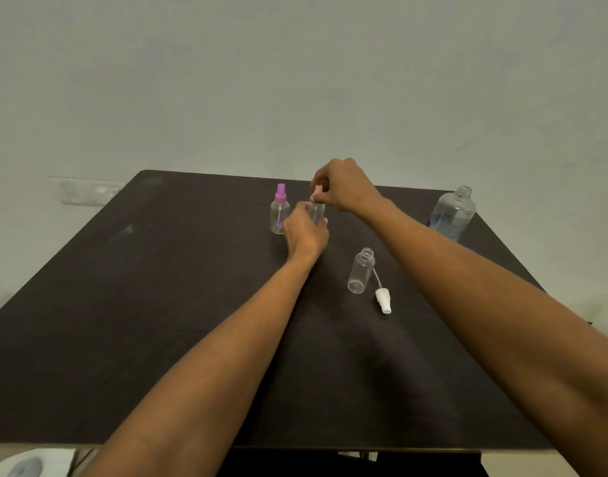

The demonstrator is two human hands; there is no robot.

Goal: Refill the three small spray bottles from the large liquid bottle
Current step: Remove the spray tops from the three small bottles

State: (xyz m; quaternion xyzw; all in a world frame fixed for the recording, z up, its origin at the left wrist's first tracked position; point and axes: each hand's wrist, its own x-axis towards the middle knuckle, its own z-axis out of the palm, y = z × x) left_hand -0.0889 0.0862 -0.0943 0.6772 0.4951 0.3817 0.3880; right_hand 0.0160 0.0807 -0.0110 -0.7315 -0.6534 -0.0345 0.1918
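Three small clear spray bottles stand on a dark table. The left one keeps its purple spray top. My left hand grips the body of the middle bottle, while my right hand pinches its pale pink spray top from above. The third small bottle stands open nearer to me, and its white spray top with tube lies beside it on the table. The large clear bottle, uncapped and partly filled, stands at the far right.
A pale wall with a white socket plate rises behind the table. The large bottle stands close to the table's right edge. A white object sits on the floor at the lower left, below the table's front edge.
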